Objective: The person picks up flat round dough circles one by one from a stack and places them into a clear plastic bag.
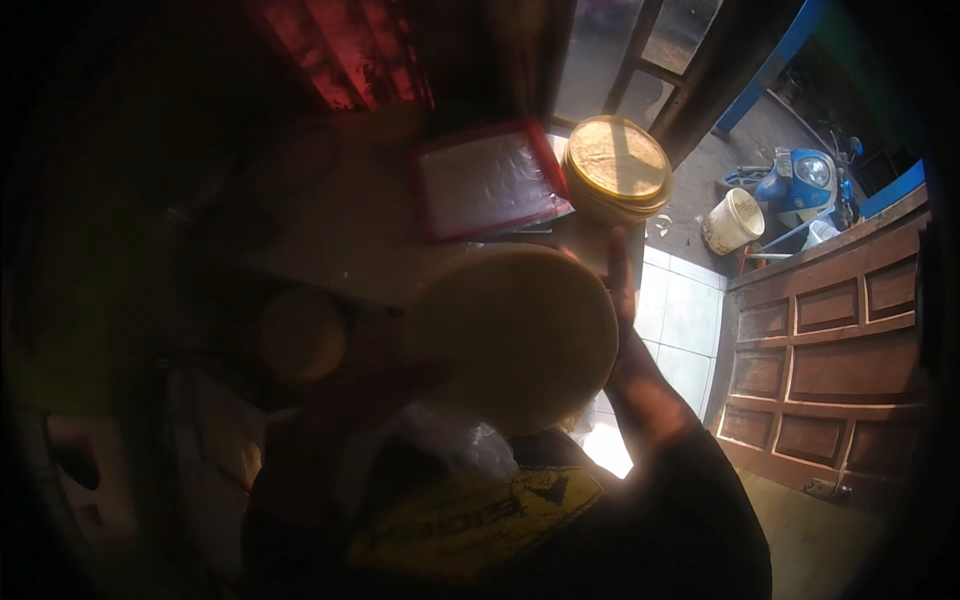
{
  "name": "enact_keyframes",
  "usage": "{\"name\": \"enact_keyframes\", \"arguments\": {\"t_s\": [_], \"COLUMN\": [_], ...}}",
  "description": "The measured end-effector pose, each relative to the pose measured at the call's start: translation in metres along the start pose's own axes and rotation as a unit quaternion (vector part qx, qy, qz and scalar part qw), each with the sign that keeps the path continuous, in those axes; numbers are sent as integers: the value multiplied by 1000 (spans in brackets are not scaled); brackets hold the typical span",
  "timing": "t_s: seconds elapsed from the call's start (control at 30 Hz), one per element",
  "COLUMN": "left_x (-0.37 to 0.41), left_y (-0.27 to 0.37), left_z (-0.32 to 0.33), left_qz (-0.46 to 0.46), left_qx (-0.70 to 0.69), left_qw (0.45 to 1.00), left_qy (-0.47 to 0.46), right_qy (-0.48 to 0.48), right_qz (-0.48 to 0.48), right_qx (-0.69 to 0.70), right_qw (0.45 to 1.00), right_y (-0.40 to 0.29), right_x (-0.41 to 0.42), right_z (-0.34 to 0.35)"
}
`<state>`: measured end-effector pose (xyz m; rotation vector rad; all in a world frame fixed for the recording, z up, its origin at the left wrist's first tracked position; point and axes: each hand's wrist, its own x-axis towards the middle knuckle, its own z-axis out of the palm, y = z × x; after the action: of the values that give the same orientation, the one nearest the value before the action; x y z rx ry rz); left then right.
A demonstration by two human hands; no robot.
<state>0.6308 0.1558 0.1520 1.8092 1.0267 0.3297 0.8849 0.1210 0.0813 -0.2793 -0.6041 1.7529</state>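
Observation:
A large round, pale, flat sheet or stack of sheets (517, 337) is in front of me, its face turned toward the camera. My right hand (621, 289) holds it along the right edge, fingers partly hidden behind it. In deep shadow, my left hand (382, 382) is at its lower left side; the fingers seem to overlap the edge, but the grip is too dark to make out. Beyond my right hand stands a pile of similar round yellowish sheets (619, 161), partly sunlit. Beside that pile lies a red-framed panel covered with clear plastic (487, 184).
A smaller round pale object (304, 334) sits in the dark at left. Clear plastic (476, 446) lies near my lap. Right of me are white floor tiles (679, 307), a brown panelled door (825, 360), a dirty white bucket (733, 221) and a blue motorcycle (802, 180).

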Motion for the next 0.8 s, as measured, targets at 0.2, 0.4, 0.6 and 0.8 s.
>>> {"name": "enact_keyframes", "arguments": {"t_s": [0.2, 0.4, 0.6, 0.8], "left_x": [-38, -151, -200, -225], "left_y": [-95, -204, -245, -209], "left_z": [2, -30, -16, 3], "left_qz": [-41, -66, -13, -37], "left_qx": [-50, -47, -456, -624], "left_qw": [998, 997, 856, 758], "left_qy": [19, 9, 244, 187], "right_qy": [69, 15, 15, -86], "right_qz": [-63, -34, -20, 17], "right_qx": [-506, -404, -237, 86], "right_qw": [857, 914, 971, 992], "right_y": [133, 183, 225, 277], "right_x": [-26, -48, 12, 39], "right_z": [-25, -27, 30, 51]}}
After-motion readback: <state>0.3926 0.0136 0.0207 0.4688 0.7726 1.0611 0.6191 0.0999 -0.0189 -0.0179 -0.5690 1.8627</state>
